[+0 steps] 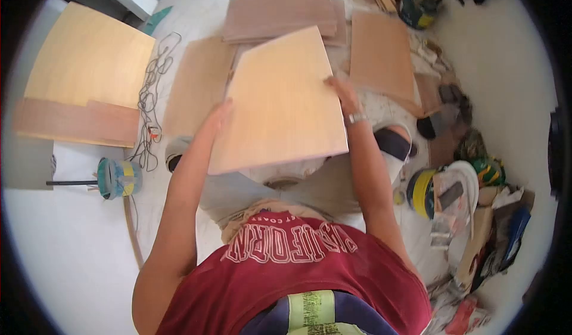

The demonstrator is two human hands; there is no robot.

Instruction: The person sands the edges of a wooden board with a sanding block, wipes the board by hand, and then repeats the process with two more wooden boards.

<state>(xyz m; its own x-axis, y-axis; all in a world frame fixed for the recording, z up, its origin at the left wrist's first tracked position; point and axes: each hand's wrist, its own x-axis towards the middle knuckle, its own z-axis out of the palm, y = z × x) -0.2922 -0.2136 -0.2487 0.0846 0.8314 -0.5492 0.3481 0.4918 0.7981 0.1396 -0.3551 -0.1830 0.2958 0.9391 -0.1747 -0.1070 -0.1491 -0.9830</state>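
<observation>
A pale yellow wooden panel [283, 99] is held up in front of me, between my two hands and above my knees. My left hand [221, 115] grips its left edge, slightly blurred. On the opposite edge, near the upper right, my right hand [344, 93] has its fingers on the board, with a watch on the wrist. Behind the held panel lies a stack of brown boards [280, 13]. One more brown board [202, 81] is on the floor to the left, and another [381, 55] to the right.
At the left are a large yellow panel [89, 55], a tangled cable [156, 81] and a bucket [119, 178]. To the right stand a yellow-banded bucket [422, 193], dark sandals [456, 99] and scattered bags and debris [488, 222]. Another bucket [417, 13] is at the upper right.
</observation>
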